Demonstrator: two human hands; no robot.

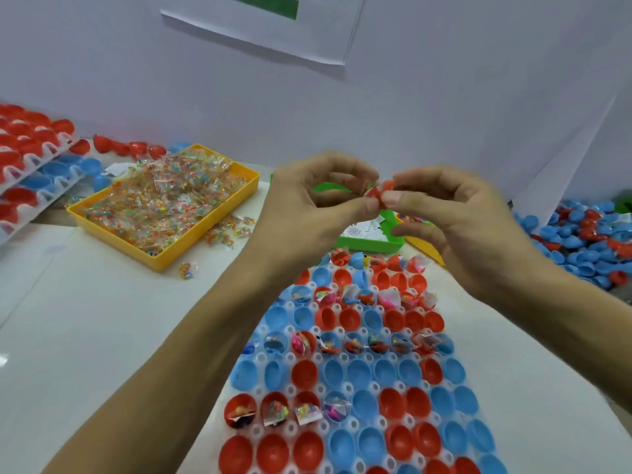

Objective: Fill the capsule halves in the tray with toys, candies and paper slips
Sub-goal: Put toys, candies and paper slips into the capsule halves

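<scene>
Above the far end of the tray, my left hand (318, 206) and my right hand (455, 220) meet and pinch a small red toy (379, 191) in clear wrap between thumbs and forefingers. Below them lies a white tray (290, 388) of red and blue capsule halves (359, 371). Some rows hold wrapped toys, candies and paper slips (307, 410); other rows stand hollow. A yellow bin (205, 234) of wrapped candies (164, 200) sits at the left. A green bin (369, 241) with paper slips (362, 229) is partly hidden behind my hands.
Stacked trays of red and blue halves (30, 159) lie at the far left, with loose red halves (130, 148) behind the yellow bin. A heap of loose blue and red halves (588, 234) fills the right. White walls close in at the back and right.
</scene>
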